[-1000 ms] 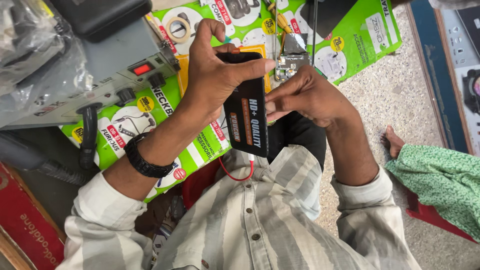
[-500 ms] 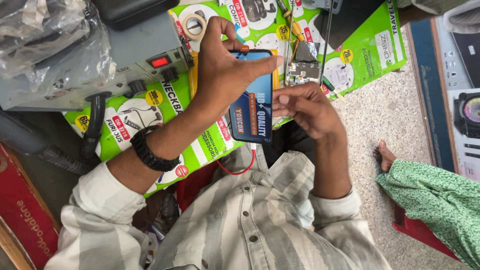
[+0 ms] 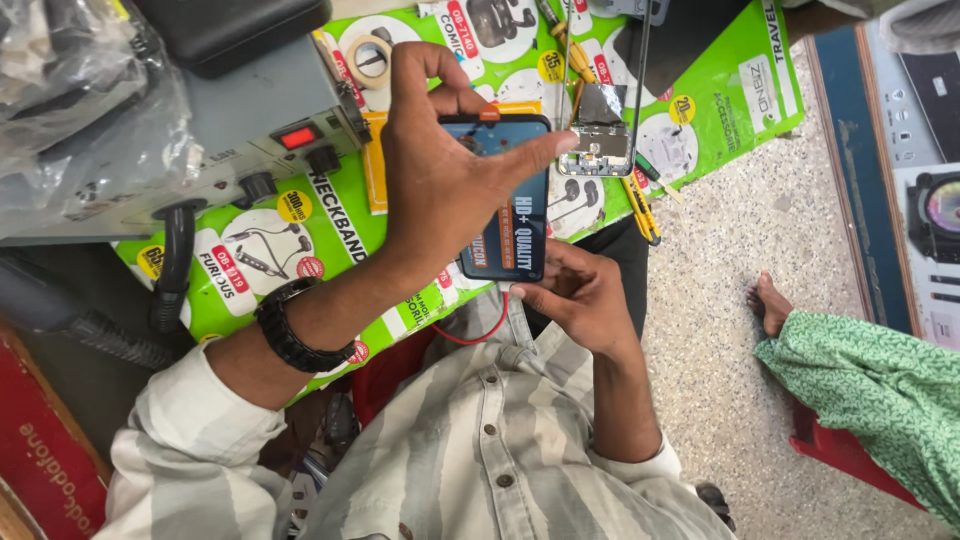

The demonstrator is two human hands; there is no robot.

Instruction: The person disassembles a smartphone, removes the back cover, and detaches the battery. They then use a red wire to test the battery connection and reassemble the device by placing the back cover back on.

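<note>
My left hand grips a flat dark phone screen panel with a blue sheen and a printed sticker, thumb stretched across its face. My right hand supports the panel's lower edge from beneath, fingers curled on it. The panel is held upright above a green printed mat on the bench. I wear a black wristwatch on the left wrist. A red wire loop hangs just below the panel.
A grey power supply box with a red switch sits left. An opened phone frame, tweezers and screwdrivers lie behind the panel. Another person's bare foot and green-clad leg are at right on the speckled floor.
Both hands have tilted the panel so its glossy blue face shows more, and lifted it slightly toward the phone frame. My right hand slid from the side to the bottom edge.
</note>
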